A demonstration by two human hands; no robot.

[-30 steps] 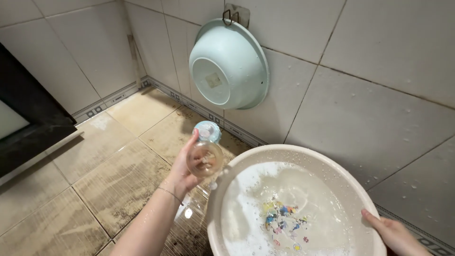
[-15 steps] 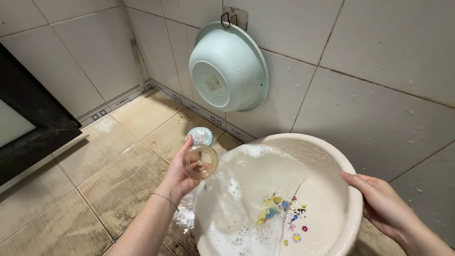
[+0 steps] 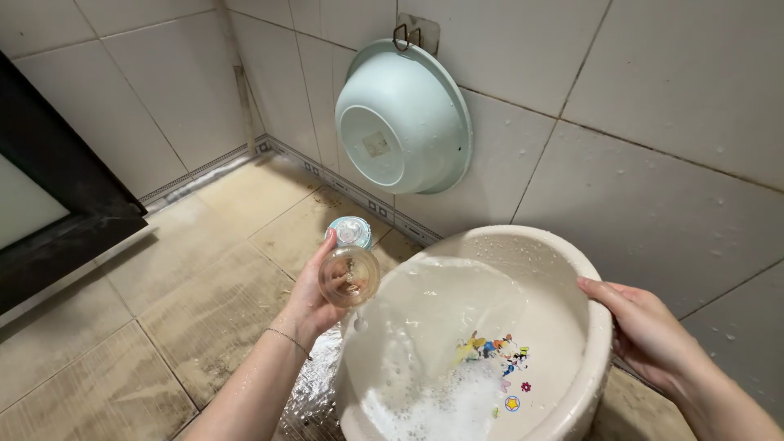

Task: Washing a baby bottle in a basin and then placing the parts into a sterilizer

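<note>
A person looks down at a wet, tiled bathroom floor [image 3: 204,302]. The left hand [image 3: 314,294] is closed around a small clear bottle with a pale blue cap [image 3: 349,265], held on its side just beside the left rim of a cream basin [image 3: 563,269]. The right hand [image 3: 649,331] grips the basin's right rim, fingers curled over the edge, tipping it steeply toward the floor. Soapy water and foam [image 3: 449,404] pool at the lowered side and spill onto the tiles; a colourful cartoon sticker [image 3: 494,351] shows on the basin's bottom. A pale green basin [image 3: 404,118] hangs from a hook on the wall [image 3: 653,98] behind. The step in hand looks like emptying the wash water; finishing it calls for a firm rim grip and a steady tilt.
</note>
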